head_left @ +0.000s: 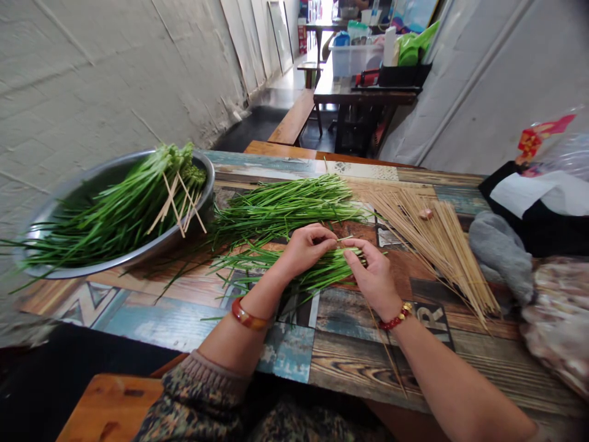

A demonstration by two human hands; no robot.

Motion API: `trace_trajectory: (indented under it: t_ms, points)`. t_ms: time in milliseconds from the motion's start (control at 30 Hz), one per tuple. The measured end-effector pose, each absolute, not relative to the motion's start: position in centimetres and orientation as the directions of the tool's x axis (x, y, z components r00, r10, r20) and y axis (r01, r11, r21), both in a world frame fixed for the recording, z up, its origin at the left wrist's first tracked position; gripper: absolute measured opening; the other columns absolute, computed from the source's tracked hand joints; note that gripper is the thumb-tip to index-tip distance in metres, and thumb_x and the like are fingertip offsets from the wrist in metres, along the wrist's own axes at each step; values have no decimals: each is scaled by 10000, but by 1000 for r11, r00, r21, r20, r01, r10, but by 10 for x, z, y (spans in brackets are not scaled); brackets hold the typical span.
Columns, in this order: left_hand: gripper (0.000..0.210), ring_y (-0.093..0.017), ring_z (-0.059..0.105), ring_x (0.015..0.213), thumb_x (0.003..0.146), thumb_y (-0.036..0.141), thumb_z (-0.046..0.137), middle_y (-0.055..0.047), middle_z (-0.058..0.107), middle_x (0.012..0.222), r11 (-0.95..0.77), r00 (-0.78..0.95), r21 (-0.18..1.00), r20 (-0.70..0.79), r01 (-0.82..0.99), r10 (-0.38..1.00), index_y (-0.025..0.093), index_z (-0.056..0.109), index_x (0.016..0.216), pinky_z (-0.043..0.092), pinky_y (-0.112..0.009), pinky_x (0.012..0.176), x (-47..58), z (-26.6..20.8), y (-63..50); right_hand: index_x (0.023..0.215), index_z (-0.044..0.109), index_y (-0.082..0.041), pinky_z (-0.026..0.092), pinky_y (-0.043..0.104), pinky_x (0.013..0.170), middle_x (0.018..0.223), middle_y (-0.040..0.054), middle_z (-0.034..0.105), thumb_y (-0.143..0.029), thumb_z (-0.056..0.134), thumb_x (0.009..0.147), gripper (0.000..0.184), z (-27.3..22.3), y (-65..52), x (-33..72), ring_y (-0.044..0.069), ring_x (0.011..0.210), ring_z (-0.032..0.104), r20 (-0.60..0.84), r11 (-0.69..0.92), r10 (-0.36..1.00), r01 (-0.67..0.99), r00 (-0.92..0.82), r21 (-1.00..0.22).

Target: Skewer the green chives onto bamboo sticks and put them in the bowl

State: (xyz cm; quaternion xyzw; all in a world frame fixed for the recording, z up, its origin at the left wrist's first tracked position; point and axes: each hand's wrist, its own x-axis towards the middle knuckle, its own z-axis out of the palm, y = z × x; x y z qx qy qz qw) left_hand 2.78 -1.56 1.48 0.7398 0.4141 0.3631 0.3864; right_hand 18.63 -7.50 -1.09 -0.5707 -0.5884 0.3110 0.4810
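Both my hands meet over a small pile of green chives [322, 273] on the table. My left hand [309, 245] pinches at the pale stem ends, thumb against fingers. My right hand [375, 276] is closed too, thumb and forefinger almost touching the left fingertips. A thin bamboo skewer [386, 350] slants from the table's near edge up to my right fingers, which partly hide its upper end. Behind my hands lies a larger heap of chives [289, 205]. Right of them, many loose bamboo skewers [427, 239] are spread in a bundle.
At left, a metal basin [115, 261] holds chive bundles with skewers through their stem ends. On the right lie a grey cloth-like item [499, 252] and a plastic bag [559, 313] with pale contents. Beyond are a bench [294, 116] and another table with a clear bin [354, 58].
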Motion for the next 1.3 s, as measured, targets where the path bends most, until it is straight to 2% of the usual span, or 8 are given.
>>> trace_trajectory:
  t_ms: [333, 567, 1300]
  points:
    - [93, -88, 532, 636, 764, 154, 615, -19, 643, 699, -346, 383, 880, 211, 326, 899, 116, 692, 729, 391, -195, 593, 29, 15, -17, 979, 655, -181, 476, 295, 681, 889, 51, 701, -341, 546, 844, 236, -6, -77, 186, 177, 743, 624, 185, 132, 977, 377, 107, -917]
    - [89, -89, 538, 640, 758, 151, 617, -17, 642, 698, -382, 403, 868, 241, 318, 883, 121, 699, 740, 391, -192, 592, 28, 11, -16, 982, 661, -193, 485, 308, 743, 927, 50, 704, -333, 544, 839, 231, -6, -77, 186, 187, 812, 636, 185, 137, 978, 363, 100, -922]
    - [100, -91, 545, 643, 776, 147, 603, -15, 632, 693, -457, 428, 819, 296, 346, 854, 137, 700, 751, 400, -196, 603, 28, 10, -16, 975, 668, -198, 502, 327, 743, 922, 52, 713, -325, 544, 837, 226, -7, -76, 187, 193, 802, 645, 185, 139, 979, 384, 87, -913]
